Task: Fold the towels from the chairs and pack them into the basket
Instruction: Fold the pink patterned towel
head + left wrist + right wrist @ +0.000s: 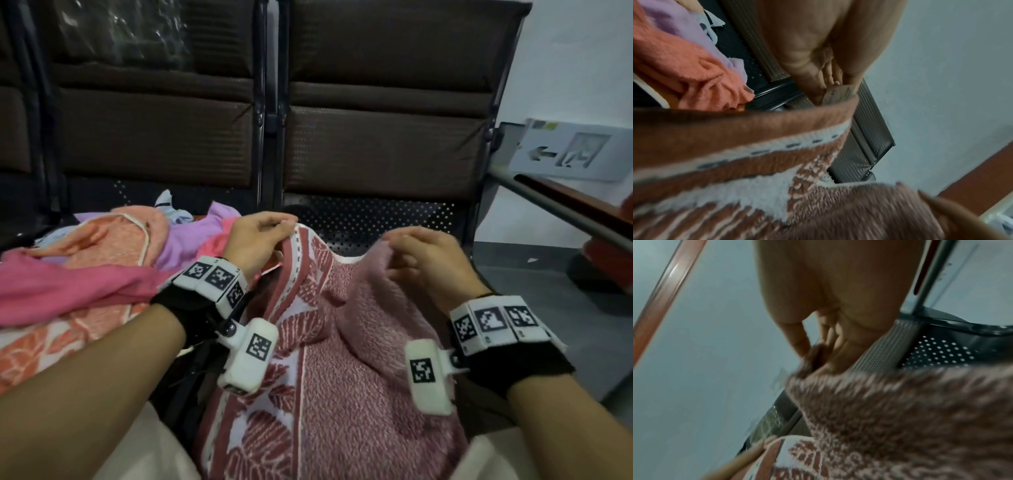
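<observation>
A dusty-red and white patterned towel (pixel 329 359) hangs between my two hands over the right chair seat (pixel 376 219) and drapes down toward my lap. My left hand (pixel 260 236) pinches its upper left corner, by the dashed white border (pixel 777 146). My right hand (pixel 421 253) pinches the fluffy upper right edge (pixel 890 402) between thumb and fingers. In the left wrist view my left hand (pixel 830 84) grips the towel's hem. In the right wrist view my right hand (pixel 818 344) holds a tuft of the cloth. No basket is in view.
A heap of other towels lies on the left chair: an orange one (pixel 113 240), a pink one (pixel 68 287) and a lilac one (pixel 191 236). Dark padded chair backs (pixel 376 102) stand behind. A railing (pixel 565 212) and grey floor are to the right.
</observation>
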### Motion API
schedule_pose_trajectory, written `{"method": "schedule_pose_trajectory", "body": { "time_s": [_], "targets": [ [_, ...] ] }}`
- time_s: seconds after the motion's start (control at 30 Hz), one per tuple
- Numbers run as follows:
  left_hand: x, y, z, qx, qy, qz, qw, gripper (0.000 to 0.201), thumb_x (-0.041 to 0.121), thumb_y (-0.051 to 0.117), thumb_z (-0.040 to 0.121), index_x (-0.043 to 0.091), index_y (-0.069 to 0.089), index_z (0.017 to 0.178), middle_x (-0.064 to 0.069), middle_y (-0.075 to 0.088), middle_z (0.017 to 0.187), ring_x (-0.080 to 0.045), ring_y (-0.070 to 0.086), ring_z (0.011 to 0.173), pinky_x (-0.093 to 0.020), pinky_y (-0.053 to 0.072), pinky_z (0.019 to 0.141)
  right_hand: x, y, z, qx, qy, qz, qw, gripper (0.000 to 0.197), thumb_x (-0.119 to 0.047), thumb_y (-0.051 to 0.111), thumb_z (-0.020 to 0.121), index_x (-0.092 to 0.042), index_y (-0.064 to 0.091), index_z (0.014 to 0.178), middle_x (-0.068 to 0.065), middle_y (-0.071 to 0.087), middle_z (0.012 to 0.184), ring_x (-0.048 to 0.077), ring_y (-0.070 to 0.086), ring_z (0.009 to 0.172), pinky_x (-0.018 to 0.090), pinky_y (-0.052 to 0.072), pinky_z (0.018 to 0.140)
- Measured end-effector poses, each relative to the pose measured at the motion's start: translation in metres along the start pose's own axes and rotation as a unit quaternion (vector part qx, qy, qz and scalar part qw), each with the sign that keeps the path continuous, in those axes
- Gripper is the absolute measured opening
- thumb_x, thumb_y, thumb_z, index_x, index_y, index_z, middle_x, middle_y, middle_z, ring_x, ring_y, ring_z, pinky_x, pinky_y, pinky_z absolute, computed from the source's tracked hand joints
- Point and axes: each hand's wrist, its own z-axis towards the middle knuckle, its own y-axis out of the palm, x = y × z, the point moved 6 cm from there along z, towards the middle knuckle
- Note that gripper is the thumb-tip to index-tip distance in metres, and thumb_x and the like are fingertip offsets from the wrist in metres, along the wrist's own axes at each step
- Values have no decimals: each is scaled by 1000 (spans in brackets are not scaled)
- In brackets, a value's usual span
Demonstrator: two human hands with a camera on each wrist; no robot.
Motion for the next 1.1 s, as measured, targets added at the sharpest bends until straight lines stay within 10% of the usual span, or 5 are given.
{"method": "schedule_pose_trajectory", "body": {
  "time_s": [0.1, 0.3, 0.53, 0.77, 1.1],
  "targets": [
    [-7, 10, -2, -30, 11, 34, 999, 16, 8, 57, 92, 4, 67, 103, -7, 70, 87, -7, 65, 65, -14, 48, 49, 1, 27, -7, -132, -24, -59, 989, 21, 7, 66, 80, -9, 69, 93, 6, 74, 81, 17, 71, 79, 26, 58, 69],
    [3, 9, -18, -76, 99, 120, 985, 13, 8, 62, 88, 9, 68, 99, 8, 66, 70, 5, 58, 56, -4, 40, 51, -11, 43, -11, -86, -197, -435, 875, 5, -14, 63, 86, -14, 69, 88, -4, 59, 87, 9, 54, 81, 22, 39, 75],
    [15, 15, -33, -118, 165, 139, 969, 12, 11, 62, 88, 16, 68, 98, 0, 73, 92, -4, 67, 83, -18, 51, 76, -21, 59, -18, -82, -212, -274, 935, 3, -20, 69, 86, -18, 67, 84, -3, 70, 79, 14, 66, 75, 36, 54, 72],
    [2, 15, -51, -134, 78, 39, 987, 15, 1, 57, 89, 13, 66, 86, -2, 66, 68, -2, 59, 50, -12, 43, 44, -13, 80, -19, -68, -196, -275, 939, 13, -28, 81, 73, -22, 69, 74, -8, 70, 72, 1, 64, 68, 17, 48, 65],
    [6, 0, -52, -120, 93, 62, 986, 20, 0, 59, 87, 17, 69, 85, 8, 65, 59, 4, 53, 48, -11, 41, 46, -7, 86, -13, -67, -141, -259, 953, 28, -30, 83, 69, -24, 58, 81, -4, 68, 65, 5, 61, 59, 24, 45, 56]
  ]
}}
